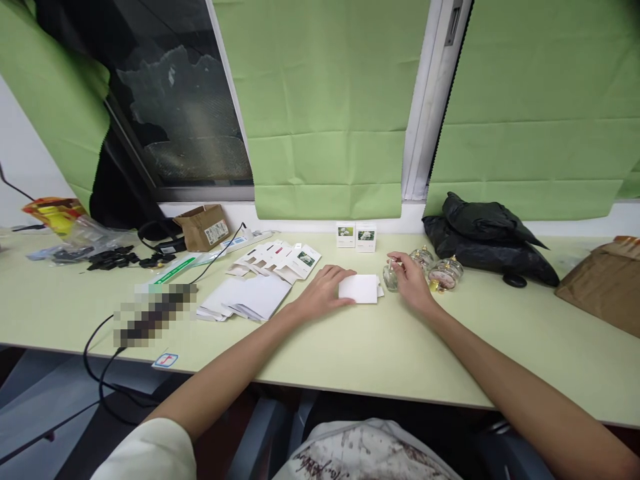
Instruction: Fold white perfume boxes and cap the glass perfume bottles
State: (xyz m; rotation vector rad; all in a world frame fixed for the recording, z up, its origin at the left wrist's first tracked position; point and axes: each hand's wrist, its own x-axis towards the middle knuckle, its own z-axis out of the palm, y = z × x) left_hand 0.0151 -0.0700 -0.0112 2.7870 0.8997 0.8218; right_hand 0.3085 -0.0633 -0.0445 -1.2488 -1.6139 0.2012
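Left hand (327, 291) grips the left end of a small white cardboard box (358, 289) lying on the pale yellow-green table (370, 353), flap out at its right end. Right hand (414, 283) has fingers closed on the top of a small clear glass bottle (390, 278), just right of the box; can't tell if it's lifted. Done: two upright white photo-printed boxes (367, 237) at the back, contents not visible. Left: flat white cartons (260, 297) unfolded, ornate clear glass bottles (447, 273) unboxed.
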